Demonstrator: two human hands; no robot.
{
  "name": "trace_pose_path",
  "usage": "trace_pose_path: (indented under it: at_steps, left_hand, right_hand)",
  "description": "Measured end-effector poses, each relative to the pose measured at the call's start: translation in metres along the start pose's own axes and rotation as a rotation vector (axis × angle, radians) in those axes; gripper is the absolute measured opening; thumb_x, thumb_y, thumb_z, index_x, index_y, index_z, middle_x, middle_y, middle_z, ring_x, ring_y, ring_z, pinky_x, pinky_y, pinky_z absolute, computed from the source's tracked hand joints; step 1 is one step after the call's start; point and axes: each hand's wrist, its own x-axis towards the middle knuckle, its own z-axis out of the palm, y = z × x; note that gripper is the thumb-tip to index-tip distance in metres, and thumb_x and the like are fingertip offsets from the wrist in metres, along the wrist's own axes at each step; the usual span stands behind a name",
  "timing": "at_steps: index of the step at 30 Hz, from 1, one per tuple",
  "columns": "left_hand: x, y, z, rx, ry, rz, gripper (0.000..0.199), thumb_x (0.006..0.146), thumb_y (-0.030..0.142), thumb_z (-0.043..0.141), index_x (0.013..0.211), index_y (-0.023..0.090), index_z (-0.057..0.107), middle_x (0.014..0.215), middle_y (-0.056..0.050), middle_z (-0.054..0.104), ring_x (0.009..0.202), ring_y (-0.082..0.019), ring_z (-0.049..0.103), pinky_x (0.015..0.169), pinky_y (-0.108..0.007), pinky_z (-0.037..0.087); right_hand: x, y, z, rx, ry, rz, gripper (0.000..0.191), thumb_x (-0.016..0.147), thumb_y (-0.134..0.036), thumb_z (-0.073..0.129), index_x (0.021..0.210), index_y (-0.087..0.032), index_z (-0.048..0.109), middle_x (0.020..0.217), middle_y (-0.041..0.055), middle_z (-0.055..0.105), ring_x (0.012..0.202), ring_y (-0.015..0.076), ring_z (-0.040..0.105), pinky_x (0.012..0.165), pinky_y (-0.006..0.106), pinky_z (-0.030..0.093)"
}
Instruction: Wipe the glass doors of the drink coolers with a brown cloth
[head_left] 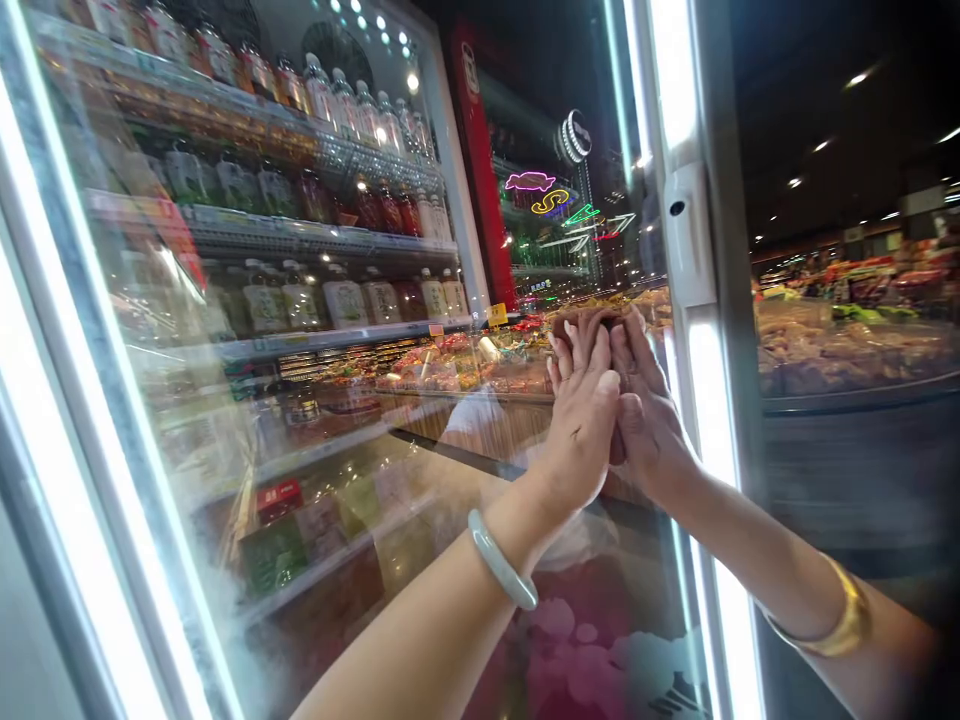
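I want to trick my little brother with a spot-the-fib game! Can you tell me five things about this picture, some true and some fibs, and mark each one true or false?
1. The left hand is against the glass. True.
2. The right hand is holding an apple. False: it is open and empty, up against the glass too.
3. There is a gold bangle on the right arm. True.
4. The left wrist has nothing on it. False: it wears a pale bangle.
5. All the drinks are lying on their sides. False: the bottles stand in rows.
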Motion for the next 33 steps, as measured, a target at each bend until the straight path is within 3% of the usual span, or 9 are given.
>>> trace_pose_path:
  at_steps: [3, 6, 9, 12, 16, 19, 26, 31, 33]
  left_hand:
    - [-0.009, 0.009, -0.001, -0.056, -0.024, -0.012, 0.066, 0.110, 0.015, 0.015, 0.165, 0.028, -0.019, 0.174, 0.000, 0.018, 0.161, -0.014, 0.017, 0.127, -0.036, 0.044]
    - [-0.018, 0.003, -0.011, -0.044, -0.052, 0.075, 0.062, 0.112, 0.025, 0.013, 0.166, 0.029, -0.019, 0.174, 0.000, 0.021, 0.161, -0.014, 0.017, 0.131, -0.039, 0.036]
    - [-0.023, -0.009, -0.020, 0.021, 0.007, 0.088, 0.064, 0.112, 0.036, 0.017, 0.167, 0.026, -0.014, 0.175, -0.003, 0.021, 0.163, -0.018, 0.012, 0.135, -0.049, 0.024]
    - [-0.027, -0.018, -0.023, 0.144, 0.092, 0.026, 0.066, 0.111, 0.035, 0.025, 0.169, 0.023, -0.005, 0.176, -0.007, 0.018, 0.164, -0.023, 0.010, 0.135, -0.056, 0.014]
    - [-0.048, -0.026, -0.020, 0.227, 0.094, 0.049, 0.068, 0.108, 0.026, 0.028, 0.170, 0.019, 0.002, 0.176, -0.010, 0.020, 0.165, -0.023, 0.011, 0.136, -0.055, 0.006]
    - [-0.066, -0.031, -0.013, 0.277, 0.059, 0.042, 0.070, 0.105, 0.025, 0.034, 0.170, 0.017, 0.007, 0.176, -0.011, 0.022, 0.164, -0.023, 0.014, 0.136, -0.053, 0.005]
    - [-0.074, -0.037, 0.003, 0.352, 0.114, 0.023, 0.074, 0.104, 0.026, 0.040, 0.170, 0.016, 0.008, 0.173, -0.011, 0.029, 0.164, -0.023, 0.018, 0.136, -0.050, 0.010]
    - [-0.088, -0.044, 0.001, 0.355, 0.099, 0.017, 0.074, 0.104, 0.022, 0.041, 0.169, 0.011, 0.007, 0.172, -0.014, 0.030, 0.164, -0.023, 0.016, 0.136, -0.048, 0.017]
    - [-0.095, -0.046, 0.002, 0.364, 0.103, 0.043, 0.075, 0.103, 0.021, 0.041, 0.169, 0.011, 0.007, 0.172, -0.013, 0.030, 0.164, -0.023, 0.016, 0.136, -0.049, 0.016]
  right_hand:
    - [-0.009, 0.005, 0.009, -0.119, -0.032, 0.050, 0.073, 0.107, -0.046, 0.034, 0.170, -0.022, 0.006, 0.177, 0.0149, 0.010, 0.162, 0.0361, 0.020, 0.126, 0.067, 0.033]
    - [-0.002, 0.019, 0.001, -0.326, -0.064, -0.005, 0.085, 0.103, -0.044, 0.049, 0.170, -0.018, 0.005, 0.175, 0.0199, 0.014, 0.161, 0.0433, 0.019, 0.124, 0.075, 0.028]
    - [0.018, 0.021, -0.001, -0.368, -0.027, -0.027, 0.077, 0.103, -0.028, 0.045, 0.170, -0.020, 0.008, 0.176, 0.0159, 0.014, 0.162, 0.0395, 0.019, 0.125, 0.070, 0.032]
    - [0.027, 0.002, 0.012, -0.289, 0.016, -0.035, 0.071, 0.103, -0.022, 0.042, 0.169, -0.028, 0.017, 0.174, 0.0087, 0.028, 0.162, 0.0320, 0.023, 0.127, 0.062, 0.036]
    - [-0.009, -0.022, 0.026, -0.276, -0.049, -0.154, 0.074, 0.100, -0.025, 0.052, 0.168, -0.025, 0.022, 0.167, 0.0110, 0.041, 0.162, 0.0334, 0.024, 0.126, 0.062, 0.039]
    - [-0.034, -0.015, 0.019, -0.330, -0.070, -0.206, 0.078, 0.097, -0.028, 0.060, 0.166, -0.021, 0.026, 0.163, 0.0147, 0.047, 0.158, 0.0374, 0.033, 0.124, 0.065, 0.040]
    - [0.000, -0.002, 0.015, -0.366, 0.025, -0.003, 0.070, 0.095, -0.024, 0.058, 0.161, -0.025, 0.037, 0.166, 0.0117, 0.042, 0.159, 0.0391, 0.029, 0.123, 0.065, 0.040]
    - [-0.046, -0.001, 0.009, -0.335, -0.103, -0.232, 0.067, 0.092, -0.020, 0.064, 0.155, -0.033, 0.045, 0.158, 0.0062, 0.053, 0.154, 0.0356, 0.039, 0.123, 0.062, 0.043]
    - [-0.057, 0.005, 0.004, -0.314, -0.090, -0.210, 0.066, 0.090, -0.019, 0.065, 0.153, -0.032, 0.048, 0.154, 0.0065, 0.056, 0.152, 0.0353, 0.042, 0.123, 0.061, 0.043]
